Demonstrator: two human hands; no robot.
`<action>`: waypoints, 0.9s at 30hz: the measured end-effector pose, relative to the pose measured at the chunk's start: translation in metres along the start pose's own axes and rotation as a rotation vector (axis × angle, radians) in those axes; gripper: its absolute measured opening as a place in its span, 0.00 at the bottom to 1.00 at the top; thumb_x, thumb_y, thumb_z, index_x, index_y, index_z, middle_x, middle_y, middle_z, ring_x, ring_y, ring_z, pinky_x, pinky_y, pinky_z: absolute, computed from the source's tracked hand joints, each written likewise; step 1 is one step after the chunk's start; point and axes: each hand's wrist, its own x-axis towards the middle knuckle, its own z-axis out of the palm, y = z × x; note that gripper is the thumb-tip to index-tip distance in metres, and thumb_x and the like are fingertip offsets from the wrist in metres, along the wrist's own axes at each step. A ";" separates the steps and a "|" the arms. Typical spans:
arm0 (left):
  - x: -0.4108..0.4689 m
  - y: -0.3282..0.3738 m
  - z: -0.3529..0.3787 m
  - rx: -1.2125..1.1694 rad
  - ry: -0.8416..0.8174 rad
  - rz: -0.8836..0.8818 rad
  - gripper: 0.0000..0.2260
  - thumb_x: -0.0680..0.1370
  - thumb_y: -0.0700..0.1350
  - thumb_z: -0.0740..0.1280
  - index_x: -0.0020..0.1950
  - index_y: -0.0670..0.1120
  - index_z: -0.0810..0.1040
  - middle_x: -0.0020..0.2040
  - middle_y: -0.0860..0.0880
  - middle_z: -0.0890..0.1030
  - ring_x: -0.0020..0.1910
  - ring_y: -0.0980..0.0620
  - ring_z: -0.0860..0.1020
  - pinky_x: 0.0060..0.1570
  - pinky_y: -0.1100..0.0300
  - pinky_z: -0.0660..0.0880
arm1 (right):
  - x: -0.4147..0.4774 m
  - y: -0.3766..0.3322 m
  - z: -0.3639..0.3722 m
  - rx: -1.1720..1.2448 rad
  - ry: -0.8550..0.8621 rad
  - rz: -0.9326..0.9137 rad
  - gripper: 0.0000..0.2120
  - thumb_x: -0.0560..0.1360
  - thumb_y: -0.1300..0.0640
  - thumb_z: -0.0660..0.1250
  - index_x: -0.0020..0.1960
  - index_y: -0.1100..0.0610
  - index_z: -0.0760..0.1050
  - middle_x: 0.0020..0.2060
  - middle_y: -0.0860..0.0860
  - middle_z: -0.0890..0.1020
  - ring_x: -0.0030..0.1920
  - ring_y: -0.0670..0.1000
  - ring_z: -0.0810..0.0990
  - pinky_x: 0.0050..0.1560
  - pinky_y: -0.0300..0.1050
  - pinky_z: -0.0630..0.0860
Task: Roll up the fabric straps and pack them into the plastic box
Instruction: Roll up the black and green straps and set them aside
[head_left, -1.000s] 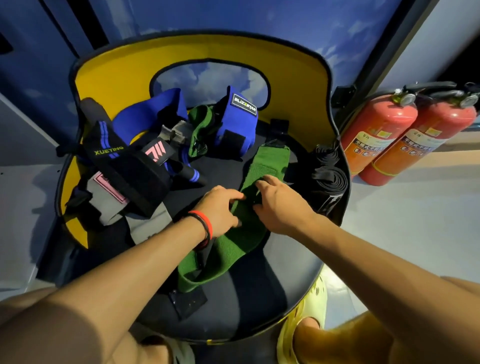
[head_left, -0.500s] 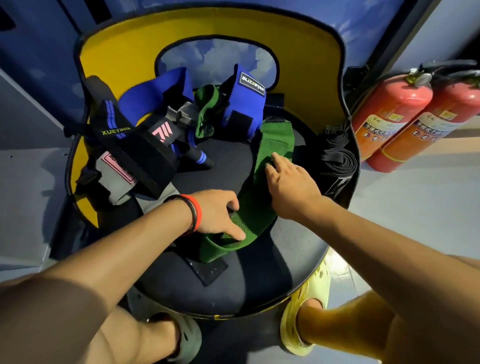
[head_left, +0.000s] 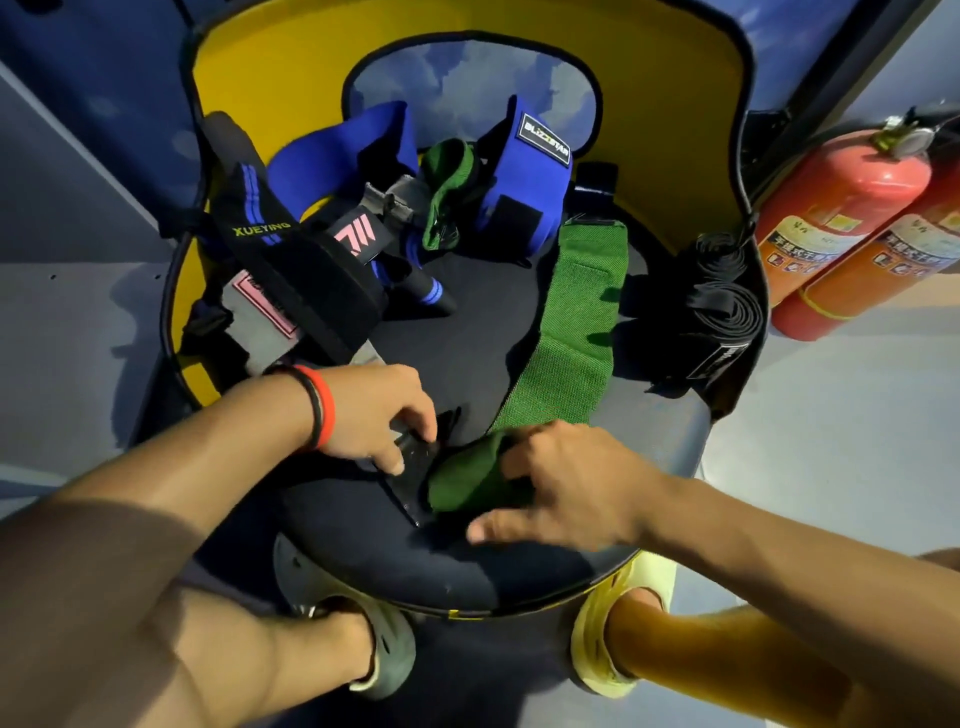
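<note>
Starting the roll on the green strap (head_left: 576, 312), near edge of the chair seat (head_left: 467, 322).
Loose straps (head_left: 311, 249) are lying heaped far left, clear of the work zone. Left hand (head_left: 379, 415) is pinching the black tab (head_left: 410, 467) at the strap's near end, likely anchoring it for a tight core. Right hand (head_left: 566, 483) is curling over the first green turns, thumb out, feeding the roll. The flat tail is running far-right, laid straight to wind evenly. Black rolled straps (head_left: 722, 312) are sitting at the right edge, probably done. Plastic box not in view.

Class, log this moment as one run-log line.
step: roll green strap | left hand: holds black end tab | right hand: grips folded end | rolled black strap: lying at right
</note>
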 end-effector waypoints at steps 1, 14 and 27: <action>0.001 0.001 0.006 0.077 0.033 0.002 0.20 0.71 0.51 0.77 0.61 0.59 0.78 0.56 0.56 0.72 0.57 0.53 0.72 0.60 0.56 0.72 | -0.001 0.003 0.005 0.018 0.032 -0.001 0.27 0.76 0.30 0.63 0.37 0.53 0.66 0.38 0.52 0.77 0.41 0.60 0.77 0.39 0.51 0.74; -0.004 -0.018 0.008 0.240 0.164 -0.057 0.04 0.73 0.48 0.75 0.40 0.54 0.82 0.50 0.57 0.68 0.52 0.54 0.67 0.53 0.55 0.74 | -0.017 0.031 -0.021 0.012 -0.090 0.100 0.20 0.78 0.44 0.70 0.38 0.60 0.75 0.33 0.55 0.76 0.34 0.54 0.72 0.32 0.44 0.64; 0.015 0.019 0.005 0.146 0.342 0.135 0.19 0.79 0.54 0.68 0.70 0.60 0.72 0.71 0.60 0.67 0.70 0.55 0.66 0.57 0.57 0.66 | -0.036 0.018 -0.016 -0.227 -0.352 -0.179 0.30 0.80 0.58 0.59 0.78 0.35 0.61 0.80 0.44 0.49 0.73 0.51 0.59 0.71 0.53 0.68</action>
